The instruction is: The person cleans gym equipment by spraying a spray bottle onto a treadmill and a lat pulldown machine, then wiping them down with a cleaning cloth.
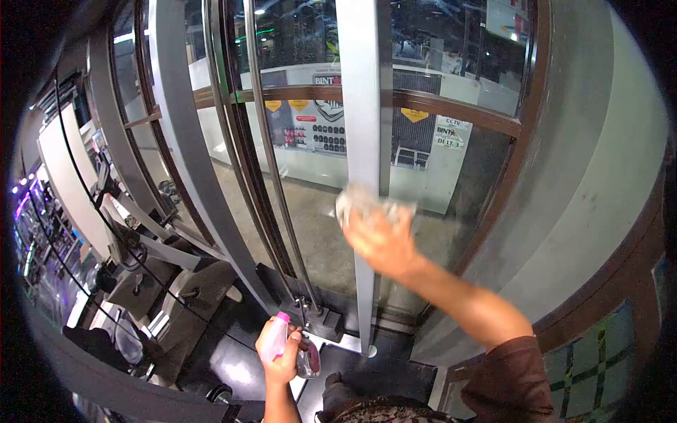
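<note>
My right hand (384, 243), smeared a little by motion, reaches forward with its fingers closed on a crumpled pale cloth (361, 200). The cloth overlaps the light grey metal post (363, 106) at about mid-height. Low in front of me, my left hand (281, 363) grips a spray bottle (308, 358) with a pink top. Its fingers wrap around the bottle and hide part of it. Beyond the post stands a brown-framed glass panel (437, 183).
Left of the post run slim metal guide rods (271, 148), ending at a dark base block (324, 324). Exercise machines (183, 289) stand farther left, with black cables (92, 197) crossing in front. A pale wall (564, 190) rises on the right. Posters (328, 109) show through the glass.
</note>
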